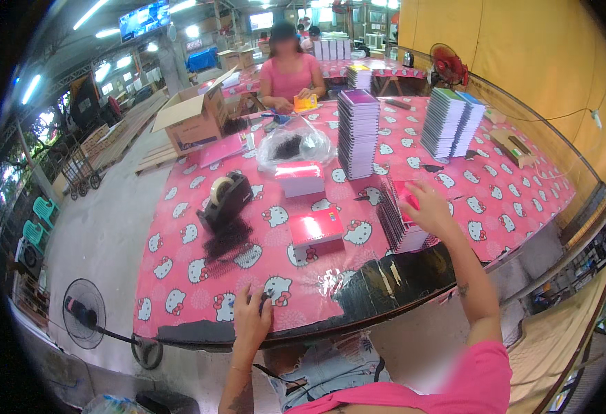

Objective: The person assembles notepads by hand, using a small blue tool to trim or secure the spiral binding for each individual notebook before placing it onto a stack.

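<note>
My right hand [424,208] is on top of a stack of spiral notebooks [408,237] at the right of the near table. Its fingers are curled over the red cover of the top notebook [405,193]. By the table's front edge rests my left hand [251,314], fingers apart; a small dark patch shows beside them, too small to name. Two piles of red-covered pads stand in the middle: a nearer one [317,229] and a farther one [300,181]. A black tape dispenser [226,201] stands to their left, with loose black binding coils [227,241] in front of it.
A tall notebook stack [357,138] and a pair of stacks [444,125] rise farther back. A clear plastic bag [296,141] holds black coils. Across the table, a co-worker in pink [290,77] handles a yellow item. An open carton [192,121] stands left; a fan [85,314] is near.
</note>
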A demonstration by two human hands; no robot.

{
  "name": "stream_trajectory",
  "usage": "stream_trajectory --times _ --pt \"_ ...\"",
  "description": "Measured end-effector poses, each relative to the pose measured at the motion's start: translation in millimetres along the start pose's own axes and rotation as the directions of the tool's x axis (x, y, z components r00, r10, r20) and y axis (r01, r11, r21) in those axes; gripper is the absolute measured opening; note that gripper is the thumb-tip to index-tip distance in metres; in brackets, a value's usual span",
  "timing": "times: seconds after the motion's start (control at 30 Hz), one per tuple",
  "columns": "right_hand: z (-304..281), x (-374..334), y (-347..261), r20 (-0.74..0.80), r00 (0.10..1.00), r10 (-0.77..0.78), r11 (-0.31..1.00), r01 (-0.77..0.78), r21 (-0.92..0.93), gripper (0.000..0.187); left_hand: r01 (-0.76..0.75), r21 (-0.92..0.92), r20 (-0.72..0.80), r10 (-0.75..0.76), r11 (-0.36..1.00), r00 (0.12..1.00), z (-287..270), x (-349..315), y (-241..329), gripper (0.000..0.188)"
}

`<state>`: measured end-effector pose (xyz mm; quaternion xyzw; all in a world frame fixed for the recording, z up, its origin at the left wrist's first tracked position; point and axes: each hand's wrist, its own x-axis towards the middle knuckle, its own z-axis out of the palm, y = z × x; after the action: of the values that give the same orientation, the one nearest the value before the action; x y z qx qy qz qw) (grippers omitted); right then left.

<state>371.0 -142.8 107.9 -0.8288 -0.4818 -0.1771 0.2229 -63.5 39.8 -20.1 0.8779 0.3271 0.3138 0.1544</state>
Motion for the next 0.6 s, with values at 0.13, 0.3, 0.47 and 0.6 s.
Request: stream_trajectory --times 0.13,0.3,0.47,0.6 --pt "-1.6 -23.3 -7.0 0.089 0.989 -0.12 0.992 0.122 -0.024 0.055 -0.02 0.012 0.027 0.02 1.0 0.999 -3.2 20.3 19.2 0.038" --pt "-1.7 -28.6 -3.1 0.079 0.995 -0.058 0.997 0.054 0.055 0.056 -0.266 -0.041 -0.056 0.263 0.963 0.963 25.7 71.5 42.6 0.037" --pt "-8.1 -36.4 -15.9 0.076 0.993 -0.09 0.996 0.092 -0.02 0.059 -0.375 -0.042 -0.042 0.373 0.926 0.927 49.9 123.7 64.2 0.038" --pt "-14.6 -44.3 -2.9 0.123 0.984 -0.131 0.991 0.133 -0.012 0.057 -0.467 0.098 -0.009 0.47 0.879 0.882 70.6 139.2 67.8 0.037"
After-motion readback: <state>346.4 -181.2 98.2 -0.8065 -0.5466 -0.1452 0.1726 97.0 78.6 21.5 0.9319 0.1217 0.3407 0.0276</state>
